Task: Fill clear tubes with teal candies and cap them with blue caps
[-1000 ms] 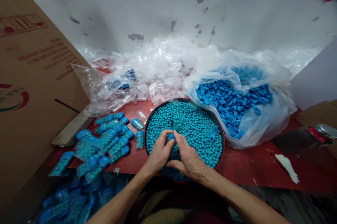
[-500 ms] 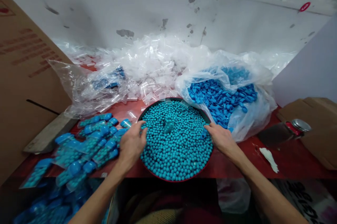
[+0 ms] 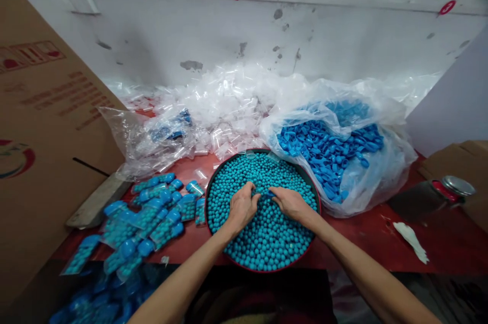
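A round red-rimmed tray [image 3: 211, 185] heaped with small turquoise balls [image 3: 267, 240] stands in front of me. Both hands meet over its middle. My left hand [image 3: 241, 207] is curled, fingertips pressed into the balls. My right hand [image 3: 290, 202] is curled opposite it, and a small blue piece shows between the fingertips of the two hands. What each hand grips is too small to name. Left of the tray lies a spread of filled clear tubes with blue caps [image 3: 152, 212].
A clear bag of blue caps [image 3: 328, 149] sits behind the tray on the right. A heap of empty clear tubes [image 3: 232, 105] lies at the back. A cardboard box [image 3: 41, 126] stands at left, a metal-lidded jar [image 3: 438, 194] and white scrap [image 3: 412, 236] at right.
Half a second ago my hands were apart at the tray's left and right edges. Now both have come together over the middle of the balls.
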`<state>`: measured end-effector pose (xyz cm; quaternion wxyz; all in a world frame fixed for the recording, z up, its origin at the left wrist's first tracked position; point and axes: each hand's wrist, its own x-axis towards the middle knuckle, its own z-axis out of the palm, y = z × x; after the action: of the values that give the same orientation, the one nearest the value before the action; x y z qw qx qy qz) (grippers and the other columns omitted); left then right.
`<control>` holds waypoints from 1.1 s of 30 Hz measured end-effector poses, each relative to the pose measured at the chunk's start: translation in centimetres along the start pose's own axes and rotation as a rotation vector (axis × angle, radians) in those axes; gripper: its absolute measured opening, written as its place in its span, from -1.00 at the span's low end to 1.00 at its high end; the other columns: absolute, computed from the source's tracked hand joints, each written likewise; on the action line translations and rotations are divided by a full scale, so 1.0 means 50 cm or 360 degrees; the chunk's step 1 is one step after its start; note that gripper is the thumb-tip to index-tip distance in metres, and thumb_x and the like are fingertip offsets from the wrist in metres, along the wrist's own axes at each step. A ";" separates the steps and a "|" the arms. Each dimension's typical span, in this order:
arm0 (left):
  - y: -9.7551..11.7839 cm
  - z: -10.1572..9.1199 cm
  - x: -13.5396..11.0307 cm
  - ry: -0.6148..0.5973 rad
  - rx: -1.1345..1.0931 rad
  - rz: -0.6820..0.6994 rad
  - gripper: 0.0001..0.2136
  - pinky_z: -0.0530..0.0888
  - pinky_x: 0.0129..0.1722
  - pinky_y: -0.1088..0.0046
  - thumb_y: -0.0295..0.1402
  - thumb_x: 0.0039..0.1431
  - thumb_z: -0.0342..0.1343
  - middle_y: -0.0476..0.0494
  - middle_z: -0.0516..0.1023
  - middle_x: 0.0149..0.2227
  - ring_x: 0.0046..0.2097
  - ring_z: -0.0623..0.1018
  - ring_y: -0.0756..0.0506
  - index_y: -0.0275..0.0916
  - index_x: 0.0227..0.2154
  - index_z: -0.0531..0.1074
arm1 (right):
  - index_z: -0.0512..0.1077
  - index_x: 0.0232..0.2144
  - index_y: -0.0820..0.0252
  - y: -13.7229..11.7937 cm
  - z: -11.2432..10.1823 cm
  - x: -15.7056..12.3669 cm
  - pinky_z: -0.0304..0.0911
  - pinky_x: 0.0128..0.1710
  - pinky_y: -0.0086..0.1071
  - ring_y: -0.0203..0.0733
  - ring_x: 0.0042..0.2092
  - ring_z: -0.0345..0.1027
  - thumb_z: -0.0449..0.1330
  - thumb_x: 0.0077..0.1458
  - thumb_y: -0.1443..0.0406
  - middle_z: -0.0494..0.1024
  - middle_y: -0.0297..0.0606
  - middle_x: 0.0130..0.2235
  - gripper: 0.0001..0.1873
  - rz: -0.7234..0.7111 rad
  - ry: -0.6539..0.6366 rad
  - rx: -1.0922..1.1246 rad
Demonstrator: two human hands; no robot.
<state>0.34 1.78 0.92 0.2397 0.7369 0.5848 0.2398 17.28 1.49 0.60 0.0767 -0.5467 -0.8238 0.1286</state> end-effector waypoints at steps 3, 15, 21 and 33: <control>-0.003 -0.008 -0.008 0.0000 -0.0270 0.0034 -0.89 0.26 -0.34 0.45 -0.35 0.06 -0.07 -0.03 0.35 -0.46 -0.39 0.38 -0.05 -0.21 -0.33 0.24 | 0.23 -0.04 0.17 0.010 -0.010 0.004 0.16 -0.23 -0.39 -0.15 -0.17 0.33 0.00 0.08 0.25 0.47 -0.18 -0.22 -0.64 0.0104 0.0055 0.0237; -0.001 0.003 -0.036 -0.0421 -0.1386 -0.0353 -0.77 0.17 -0.73 0.66 -0.27 0.02 -0.04 0.06 0.32 -0.51 -0.64 0.31 0.11 -0.25 -0.27 0.18 | 0.30 -0.16 0.22 0.003 -0.020 -0.013 0.21 -0.34 -0.40 -0.25 -0.37 0.33 0.02 0.03 0.28 0.45 -0.22 -0.32 -0.71 0.0133 0.0213 0.0876; -0.008 0.010 -0.045 -0.0409 -0.1501 -0.0209 -0.79 0.23 -0.67 0.67 -0.32 0.04 -0.05 0.04 0.32 -0.49 -0.58 0.31 0.11 -0.26 -0.24 0.18 | 0.29 -0.15 0.17 -0.035 -0.028 -0.019 0.08 -0.65 -0.52 -0.40 -0.62 0.14 -0.09 0.11 0.18 0.38 -0.36 -0.49 -0.68 0.0149 -0.0092 0.1396; 0.002 0.005 -0.056 -0.0514 -0.1874 -0.0278 -0.58 0.29 -0.65 0.63 -0.31 -0.01 0.06 0.01 0.34 -0.43 -0.56 0.37 0.09 -0.25 -0.07 0.10 | 0.22 -0.19 0.22 -0.066 -0.027 -0.021 -0.03 -0.75 -0.56 -0.46 -0.71 0.05 -0.03 0.05 0.13 0.27 -0.47 -0.60 -0.67 0.0337 0.0066 0.1785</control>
<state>0.03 -1.00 0.59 0.7105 0.4574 0.3688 0.3873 15.13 -0.55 2.87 0.3581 -0.5042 -0.5685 0.5425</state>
